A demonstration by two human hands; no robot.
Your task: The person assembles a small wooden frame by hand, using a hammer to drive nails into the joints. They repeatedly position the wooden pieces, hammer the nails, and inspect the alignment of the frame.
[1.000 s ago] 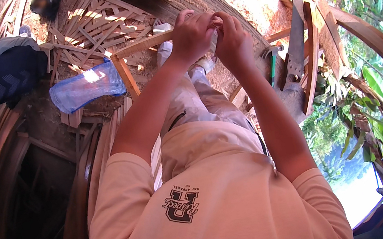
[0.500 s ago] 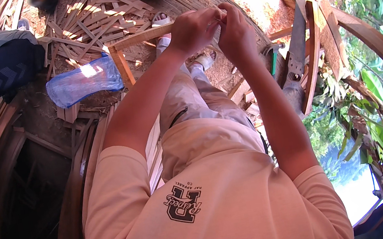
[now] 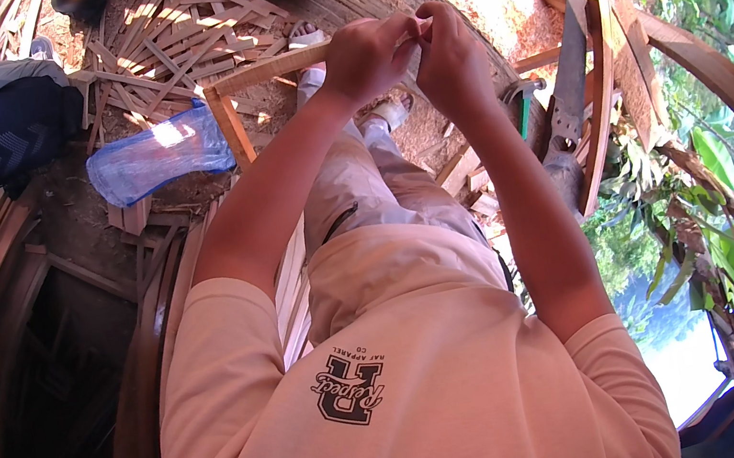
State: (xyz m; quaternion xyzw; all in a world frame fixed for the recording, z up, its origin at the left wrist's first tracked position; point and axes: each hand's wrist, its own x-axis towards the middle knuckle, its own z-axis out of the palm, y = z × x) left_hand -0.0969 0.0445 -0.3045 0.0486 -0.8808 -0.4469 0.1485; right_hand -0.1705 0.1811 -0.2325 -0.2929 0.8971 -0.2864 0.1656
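Both arms stretch out ahead of me, and the hands meet at fingertip level. My left hand (image 3: pixel 366 61) is closed, thumb and fingers pinched together toward the right. Beside it my right hand (image 3: pixel 452 59) is closed too, its bent fingers touching or almost touching the left fingertips. Whatever sits between the fingertips is too small and covered to name. A wooden strip (image 3: pixel 259 74) shows left of my left hand, joined at a corner to a shorter upright piece (image 3: pixel 231 127). To the right of my right forearm lies a handsaw (image 3: pixel 572 78), its blade pointing away.
A blue translucent plastic bag (image 3: pixel 156 159) lies on the ground at left, near a heap of wood offcuts (image 3: pixel 191 50). Another person in a dark shirt (image 3: pixel 10 128) is at far left. Curved timber (image 3: pixel 597 108) and a green-edged tool (image 3: pixel 525 115) are at right.
Both hands stay together, with only a slight shift of the fingers. The view has moved very little.
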